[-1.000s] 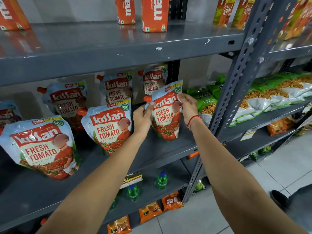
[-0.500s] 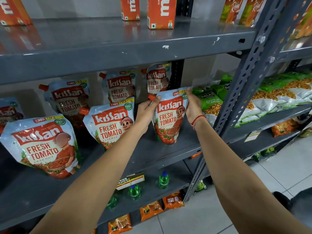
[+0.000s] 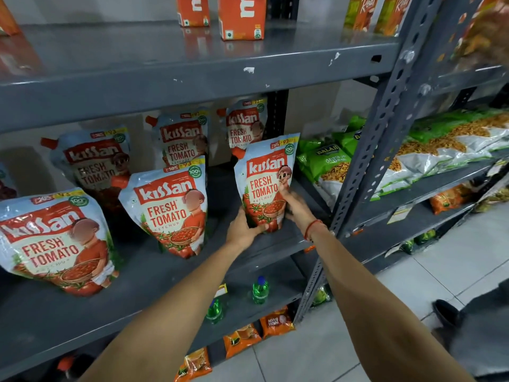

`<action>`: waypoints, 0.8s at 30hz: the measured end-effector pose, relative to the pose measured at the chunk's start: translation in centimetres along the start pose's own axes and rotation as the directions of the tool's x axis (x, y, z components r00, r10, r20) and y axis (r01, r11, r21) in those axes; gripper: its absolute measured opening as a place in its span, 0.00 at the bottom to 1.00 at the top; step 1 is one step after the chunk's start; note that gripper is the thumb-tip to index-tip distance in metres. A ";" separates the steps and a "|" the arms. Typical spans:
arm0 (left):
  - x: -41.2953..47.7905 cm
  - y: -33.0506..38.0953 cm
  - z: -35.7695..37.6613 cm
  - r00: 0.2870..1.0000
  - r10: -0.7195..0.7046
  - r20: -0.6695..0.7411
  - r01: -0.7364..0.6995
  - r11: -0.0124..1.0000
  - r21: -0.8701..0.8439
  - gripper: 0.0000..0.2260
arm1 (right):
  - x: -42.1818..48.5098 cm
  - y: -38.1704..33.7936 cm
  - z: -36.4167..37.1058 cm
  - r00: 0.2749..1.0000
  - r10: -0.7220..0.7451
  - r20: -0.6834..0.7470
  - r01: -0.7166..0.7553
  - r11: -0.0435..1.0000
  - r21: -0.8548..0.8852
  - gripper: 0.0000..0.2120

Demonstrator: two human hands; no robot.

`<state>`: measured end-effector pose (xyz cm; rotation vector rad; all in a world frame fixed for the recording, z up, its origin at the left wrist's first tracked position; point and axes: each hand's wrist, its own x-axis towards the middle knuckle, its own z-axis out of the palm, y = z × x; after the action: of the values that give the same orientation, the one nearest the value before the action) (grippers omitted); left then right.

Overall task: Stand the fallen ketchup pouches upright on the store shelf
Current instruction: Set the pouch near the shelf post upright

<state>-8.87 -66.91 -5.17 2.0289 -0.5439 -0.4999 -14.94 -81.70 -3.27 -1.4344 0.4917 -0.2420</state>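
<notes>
Hands [image 3: 268, 219] lowered, gripping pouch [image 3: 265, 183] base

The grey metal shelf [image 3: 170, 274] carries Kissan ketchup pouches, all standing. Between the left hand [image 3: 242, 230] and the right hand [image 3: 297, 208], both closed around its base, stands one upright pouch [image 3: 265, 175]. Just left of the left hand is a second pouch [image 3: 168, 205], and further left, nearest the front edge, a third pouch [image 3: 52, 238]. Beyond the hands, toward the back of the shelf, three more pouches [image 3: 181, 142] stand in a row. Right of the right hand, green snack bags [image 3: 327, 164] lie stacked.
</notes>
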 end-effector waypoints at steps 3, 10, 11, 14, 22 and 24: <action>-0.3 0.1 1.0 1.000 0.017 0.005 -0.017 1.000 -0.003 0.35 | -0.6 0.5 -0.6 0.998 -0.056 -0.036 0.057 0.998 0.031 0.12; -1.1 0.4 2.9 0.998 0.057 -0.019 -0.058 0.998 -0.022 0.36 | -1.9 1.8 -1.9 0.987 -0.077 -0.139 0.083 0.996 0.039 0.20; -1.2 0.4 3.1 0.998 0.058 -0.019 -0.059 0.998 -0.027 0.37 | -2.0 1.8 -1.9 0.986 -0.083 -0.143 0.089 0.995 0.042 0.18; -1.1 0.4 3.3 0.998 0.046 -0.030 -0.047 0.998 -0.045 0.36 | -2.3 1.9 -1.7 0.983 -0.086 -0.165 0.094 0.994 0.046 0.18; -1.1 0.7 4.0 0.998 0.042 -0.047 -0.045 0.998 -0.053 0.35 | -2.5 3.2 -1.4 0.956 -0.036 -0.293 0.014 0.997 -0.077 0.24; -1.2 0.6 4.1 0.998 0.046 -0.037 -0.049 0.996 -0.079 0.34 | -2.6 3.7 -1.4 0.948 -0.046 -0.314 0.011 0.994 -0.113 0.24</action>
<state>-12.15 -69.33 -6.40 1.9403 -0.5410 -0.4501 -18.34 -81.31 -6.55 -1.5184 0.7565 -0.4795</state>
